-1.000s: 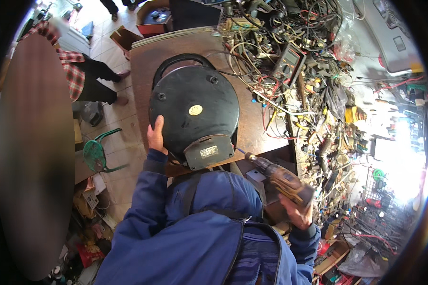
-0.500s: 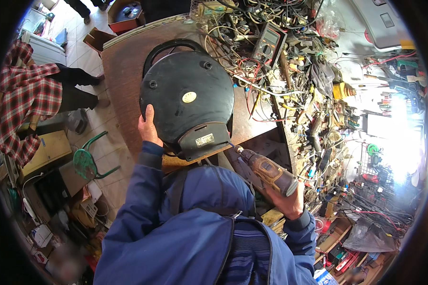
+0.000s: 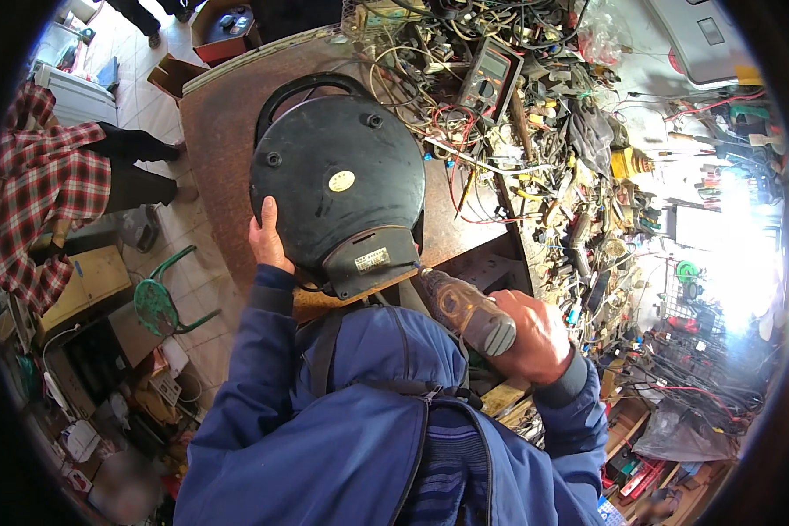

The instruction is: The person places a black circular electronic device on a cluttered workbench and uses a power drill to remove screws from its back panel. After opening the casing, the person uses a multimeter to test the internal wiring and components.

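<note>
A round black electric appliance point(image 3: 342, 193), like an electric griddle turned bottom up, lies at the near edge of the workbench. It has a loop handle at the far side, two round feet and an oval yellow sticker. My left hand point(image 3: 269, 241) grips its left edge, thumb on top, the other fingers hidden beneath. My right hand point(image 3: 536, 337) is closed round a power drill point(image 3: 466, 309), whose grip is mostly hidden. The drill's tip meets the right side of the appliance's hinge block point(image 3: 371, 261); the exact contact spot is too small to make out.
Tangled wires and small parts point(image 3: 579, 210) heap along the right of the workbench point(image 3: 215, 167). A multimeter point(image 3: 489, 77) rests on the pile. Left on the tiled floor stands a green stool point(image 3: 156, 307); beyond it is a person in a checked shirt point(image 3: 53, 188).
My right hand has turned and come higher beside the drill, whose rear end has swung left and nearer the appliance. The appliance and my left hand have shifted slightly left in the picture.
</note>
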A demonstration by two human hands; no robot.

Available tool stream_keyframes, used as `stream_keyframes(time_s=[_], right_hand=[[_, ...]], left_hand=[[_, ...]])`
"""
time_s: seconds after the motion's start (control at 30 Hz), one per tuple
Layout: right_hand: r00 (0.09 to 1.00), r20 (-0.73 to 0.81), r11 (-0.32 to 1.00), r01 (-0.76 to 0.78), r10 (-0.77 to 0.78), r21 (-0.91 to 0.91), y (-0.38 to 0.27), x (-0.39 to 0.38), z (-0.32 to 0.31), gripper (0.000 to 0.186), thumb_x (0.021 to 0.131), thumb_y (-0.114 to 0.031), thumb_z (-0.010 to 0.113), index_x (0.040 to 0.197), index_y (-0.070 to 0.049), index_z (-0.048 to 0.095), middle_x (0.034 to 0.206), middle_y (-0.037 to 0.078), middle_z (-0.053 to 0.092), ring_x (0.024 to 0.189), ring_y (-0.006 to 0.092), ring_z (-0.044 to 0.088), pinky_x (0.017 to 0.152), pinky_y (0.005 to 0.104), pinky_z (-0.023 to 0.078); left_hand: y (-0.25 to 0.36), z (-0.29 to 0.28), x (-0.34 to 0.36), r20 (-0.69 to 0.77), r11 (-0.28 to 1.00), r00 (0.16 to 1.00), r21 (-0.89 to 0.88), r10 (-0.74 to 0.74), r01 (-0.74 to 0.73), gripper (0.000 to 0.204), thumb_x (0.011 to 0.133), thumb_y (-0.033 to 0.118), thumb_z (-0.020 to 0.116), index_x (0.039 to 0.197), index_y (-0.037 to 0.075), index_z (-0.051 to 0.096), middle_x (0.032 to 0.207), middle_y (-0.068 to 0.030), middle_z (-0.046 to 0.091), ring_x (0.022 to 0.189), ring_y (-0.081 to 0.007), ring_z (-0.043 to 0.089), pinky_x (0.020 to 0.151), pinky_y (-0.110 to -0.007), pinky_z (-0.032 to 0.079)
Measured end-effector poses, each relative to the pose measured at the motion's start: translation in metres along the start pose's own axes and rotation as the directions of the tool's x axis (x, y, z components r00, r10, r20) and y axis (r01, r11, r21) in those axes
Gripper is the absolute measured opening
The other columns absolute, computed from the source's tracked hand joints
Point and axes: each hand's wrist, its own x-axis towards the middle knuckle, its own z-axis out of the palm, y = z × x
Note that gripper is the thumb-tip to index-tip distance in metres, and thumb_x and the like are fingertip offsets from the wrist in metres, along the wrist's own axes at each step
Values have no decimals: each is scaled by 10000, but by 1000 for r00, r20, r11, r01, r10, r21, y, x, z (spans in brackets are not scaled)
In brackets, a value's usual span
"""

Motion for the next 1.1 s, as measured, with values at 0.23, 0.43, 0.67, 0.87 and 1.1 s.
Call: stream_keyframes(time_s=[0.23, 0.43, 0.67, 0.87, 1.1], right_hand=[[965, 177, 977, 176, -196, 124, 34, 30, -20, 444, 651, -252, 800, 1038, -86, 661, 901, 171, 668, 865, 423, 647, 703, 507, 510], [952, 250, 982, 154, -178, 111, 40, 32, -18, 389, 642, -281, 799, 947, -76, 672, 876, 183, 659, 861, 427, 640, 701, 496, 506], [967, 204, 989, 145, -151, 43, 41, 28, -13, 335, 674, -275, 785, 885, -57, 642, 799, 184, 637, 778, 442, 632, 652, 500, 497], [973, 180, 990, 134, -141, 53, 40, 27, -15, 284, 723, -264, 757, 863, -54, 627, 775, 179, 623, 762, 444, 626, 631, 504, 486], [978, 162, 991, 131, -134, 30, 42, 23, -11, 309, 731, -320, 761, 840, -63, 628, 770, 177, 620, 744, 436, 626, 614, 498, 482]], left_hand=[[1, 0, -1, -22, 1000, 1000, 12, 1, -1, 662, 900, 457, 766, 1301, -28, 560, 1260, -131, 629, 1109, -226, 623, 959, -361, 523], [7, 7, -2, -17, 1000, 1000, 12, 11, -11, 638, 897, 436, 778, 1286, -24, 570, 1228, -124, 648, 1070, -218, 642, 933, -355, 538], [7, 10, -2, -17, 1000, 1000, -22, 5, -5, 634, 892, 425, 788, 1289, -18, 571, 1233, -124, 650, 1075, -220, 645, 942, -358, 540], [4, 6, 2, -46, 1000, 999, 15, -16, 17, 667, 887, 451, 785, 1305, -19, 563, 1250, -125, 638, 1095, -220, 634, 949, -357, 536], [-1, -1, 6, -27, 999, 999, 35, -20, 20, 724, 875, 479, 789, 1330, -25, 537, 1270, -132, 617, 1122, -217, 613, 974, -351, 512]])
